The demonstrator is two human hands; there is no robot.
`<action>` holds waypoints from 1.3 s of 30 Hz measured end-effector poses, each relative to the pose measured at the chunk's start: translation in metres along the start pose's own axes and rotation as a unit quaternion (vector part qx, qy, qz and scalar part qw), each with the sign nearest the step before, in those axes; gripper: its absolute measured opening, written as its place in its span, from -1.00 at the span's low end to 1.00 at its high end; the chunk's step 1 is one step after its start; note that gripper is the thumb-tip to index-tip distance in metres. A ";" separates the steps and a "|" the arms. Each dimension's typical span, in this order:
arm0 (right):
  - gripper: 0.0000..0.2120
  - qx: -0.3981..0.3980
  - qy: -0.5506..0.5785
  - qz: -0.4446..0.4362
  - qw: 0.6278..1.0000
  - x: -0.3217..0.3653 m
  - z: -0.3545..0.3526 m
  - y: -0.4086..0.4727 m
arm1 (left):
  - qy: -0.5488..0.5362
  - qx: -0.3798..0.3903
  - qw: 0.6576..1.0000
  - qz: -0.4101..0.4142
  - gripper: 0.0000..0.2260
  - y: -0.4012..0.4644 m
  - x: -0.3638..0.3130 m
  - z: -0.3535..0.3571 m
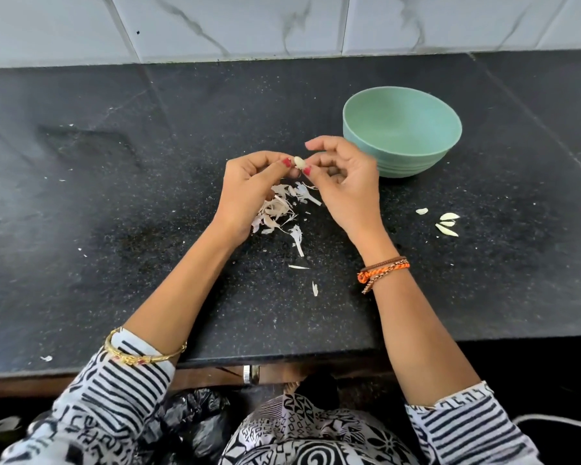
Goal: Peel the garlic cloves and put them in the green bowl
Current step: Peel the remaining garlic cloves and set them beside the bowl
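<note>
Pale garlic clove [299, 161] pinched between left hand [252, 189] and right hand [342, 182] grips, beside green bowl [416, 142].

I hold a garlic clove [299, 161] between my left hand [252, 189] and my right hand [344, 182], above the counter [114, 196]. Under my hands lies a heap of peels [282, 209]. The bowl [402, 130] stands behind and to the right of my right hand. A few cloves [446, 223] lie on the counter further right, in front of the bowl. The tiled wall [249, 25] rises behind the counter.
</note>
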State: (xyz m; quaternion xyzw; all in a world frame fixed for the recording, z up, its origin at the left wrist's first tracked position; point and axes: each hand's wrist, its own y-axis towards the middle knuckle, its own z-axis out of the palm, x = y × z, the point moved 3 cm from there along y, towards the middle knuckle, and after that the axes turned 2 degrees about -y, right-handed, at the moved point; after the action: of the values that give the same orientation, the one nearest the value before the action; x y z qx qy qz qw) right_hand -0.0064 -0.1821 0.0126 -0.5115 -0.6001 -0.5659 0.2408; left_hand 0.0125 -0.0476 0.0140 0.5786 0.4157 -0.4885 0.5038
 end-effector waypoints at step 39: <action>-0.78 -0.022 -0.026 -0.011 0.999 0.001 0.001 -0.002 | -0.141 0.013 0.988 -0.067 -0.74 0.001 0.004 0.000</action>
State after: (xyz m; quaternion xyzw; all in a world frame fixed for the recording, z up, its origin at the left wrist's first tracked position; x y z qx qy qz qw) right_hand -0.0078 -0.1803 0.0119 -0.5250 -0.5991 -0.5677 0.2076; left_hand 0.0146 -0.0480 0.0104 0.4808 0.3720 -0.6035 0.5160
